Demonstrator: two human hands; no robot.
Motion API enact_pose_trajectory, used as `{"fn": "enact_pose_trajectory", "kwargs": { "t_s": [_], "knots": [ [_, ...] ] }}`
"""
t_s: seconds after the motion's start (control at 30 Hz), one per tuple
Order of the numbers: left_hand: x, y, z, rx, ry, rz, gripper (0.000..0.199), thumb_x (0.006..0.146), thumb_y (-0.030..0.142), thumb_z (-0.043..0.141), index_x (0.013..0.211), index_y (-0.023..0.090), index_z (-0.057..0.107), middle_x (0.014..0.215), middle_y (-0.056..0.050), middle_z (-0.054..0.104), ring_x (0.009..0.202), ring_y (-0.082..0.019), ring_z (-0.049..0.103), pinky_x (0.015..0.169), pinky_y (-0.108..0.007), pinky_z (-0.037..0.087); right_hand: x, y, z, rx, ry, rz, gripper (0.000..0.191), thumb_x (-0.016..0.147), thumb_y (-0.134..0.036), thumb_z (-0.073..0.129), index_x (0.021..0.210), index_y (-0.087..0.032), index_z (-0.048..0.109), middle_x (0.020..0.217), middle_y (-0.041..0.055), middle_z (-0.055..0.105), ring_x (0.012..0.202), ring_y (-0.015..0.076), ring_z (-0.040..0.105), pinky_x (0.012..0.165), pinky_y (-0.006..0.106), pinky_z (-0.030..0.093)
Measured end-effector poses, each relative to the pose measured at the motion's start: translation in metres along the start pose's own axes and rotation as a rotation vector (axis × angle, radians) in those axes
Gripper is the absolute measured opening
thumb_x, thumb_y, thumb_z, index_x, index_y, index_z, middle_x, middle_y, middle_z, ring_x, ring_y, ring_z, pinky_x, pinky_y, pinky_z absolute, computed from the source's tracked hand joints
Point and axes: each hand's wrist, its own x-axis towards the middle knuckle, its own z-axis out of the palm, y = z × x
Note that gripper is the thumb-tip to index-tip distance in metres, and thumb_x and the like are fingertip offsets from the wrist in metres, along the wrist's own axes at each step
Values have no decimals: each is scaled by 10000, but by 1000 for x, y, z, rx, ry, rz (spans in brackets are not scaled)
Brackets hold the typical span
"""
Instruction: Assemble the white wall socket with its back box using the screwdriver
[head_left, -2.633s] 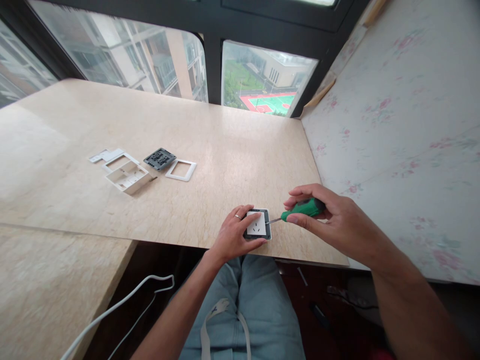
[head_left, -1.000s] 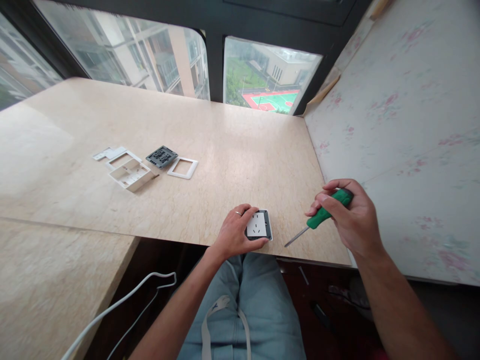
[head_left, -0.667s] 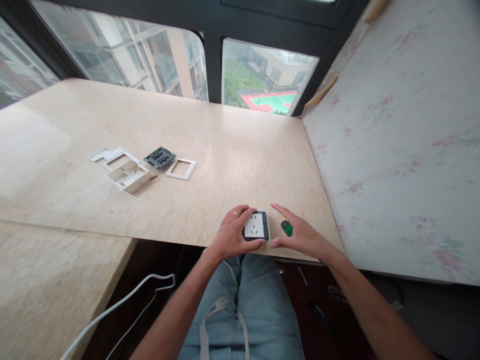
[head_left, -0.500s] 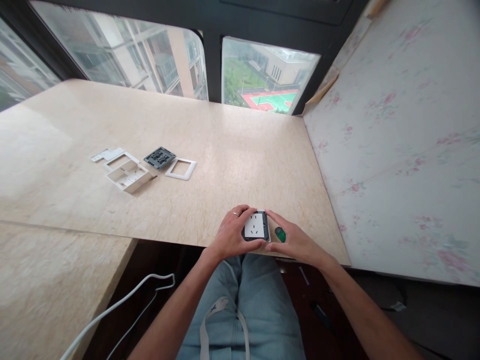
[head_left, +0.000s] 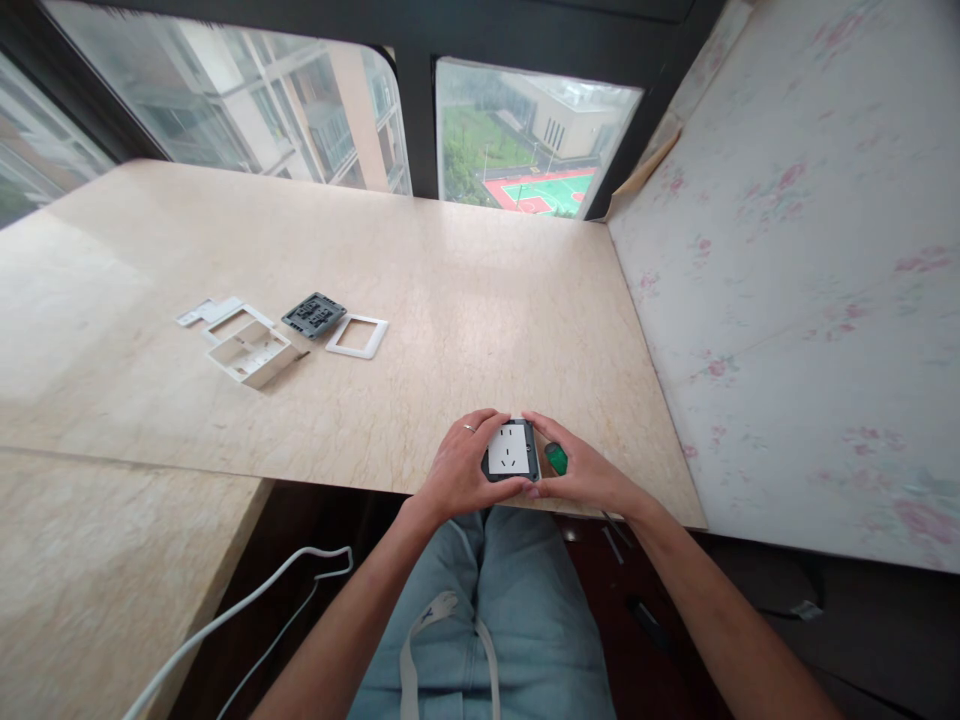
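A wall socket (head_left: 508,450) with a white face and a dark grey frame is at the front edge of the countertop, between my two hands. My left hand (head_left: 461,465) is closed around its left side, thumb at the near edge and fingers at the far edge. From the other side, my right hand (head_left: 589,472) grips the right corners between thumb and fingertips. A green handle end (head_left: 556,458) shows inside the curve of my right hand; the hand hides the rest of that tool.
Farther left on the countertop (head_left: 465,300) lie a white open box (head_left: 255,357), a white frame (head_left: 358,337), a dark grey socket back (head_left: 313,315) and other white plates (head_left: 225,315). A papered wall (head_left: 810,300) bounds the right. White cables (head_left: 247,600) hang at lower left.
My right hand has shifted slightly left along the socket, and the green handle end moved with it. Both hands keep hold of the socket. The camera view has tilted a little.
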Motion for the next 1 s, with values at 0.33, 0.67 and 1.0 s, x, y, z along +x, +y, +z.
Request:
{"fn": "enact_pose_trajectory", "kwargs": {
  "t_s": [0.33, 0.67, 1.0],
  "knots": [
    [-2, -3, 1, -36, -10, -4, 962, 736, 659, 749, 1450, 132, 379, 1486, -177, 420, 1402, -296, 396, 1161, -462, 363, -1, 0, -7, 71, -17, -3, 1012, 670, -403, 858, 1540, -220, 375, 1586, 107, 342, 1482, 272, 316, 1243, 460, 228],
    [-24, -13, -6, -98, 33, -47, 946, 787, 581, 752, 1502, 162, 296, 1510, -179, 392, 1428, -284, 372, 1168, -481, 363, -3, 9, -4, 45, -35, -32, 1080, 706, -514, 827, 1595, -226, 286, 1621, 106, 260, 1513, 279, 242, 1250, 485, 183],
    [-16, -16, -16, -178, -9, -56, 906, 717, 573, 812, 1441, 208, 408, 1483, -159, 454, 1378, -295, 451, 1131, -481, 392, -4, 2, -5, 42, -33, -26, 967, 754, -538, 783, 1567, -229, 360, 1589, 91, 333, 1488, 278, 305, 1244, 497, 190]
  ]
}}
